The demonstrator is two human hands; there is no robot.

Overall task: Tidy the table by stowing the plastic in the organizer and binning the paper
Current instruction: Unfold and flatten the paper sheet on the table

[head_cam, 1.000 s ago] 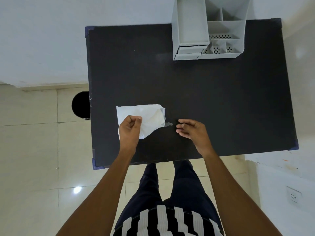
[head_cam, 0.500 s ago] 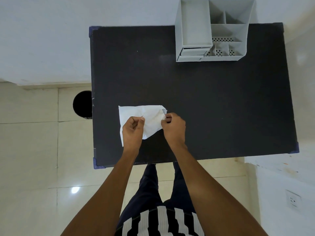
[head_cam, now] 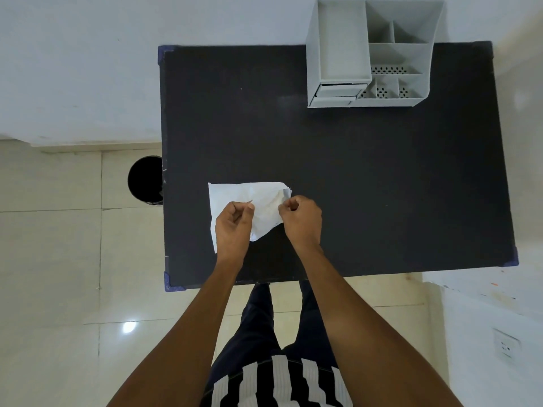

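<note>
Pinching the paper (head_cam: 264, 201) at both sides: your left hand (head_cam: 233, 227) grips its near-left part, your right hand (head_cam: 302, 220) its right corner. It lies near-left on the table (head_cam: 367, 177). Judged light, limp, easily torn; take bunched folds, not the edge. Bin (head_cam: 145, 180) sits just past the left table edge; organizer (head_cam: 370, 54) stands far right, well apart.

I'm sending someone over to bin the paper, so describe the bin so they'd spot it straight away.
Start at the black table; its left edge overhangs a tiled floor. On that floor, tucked partly under the edge and level with the white paper, stands the bin. It is round and black, unlike the grey organizer at the far side of the table.
</note>
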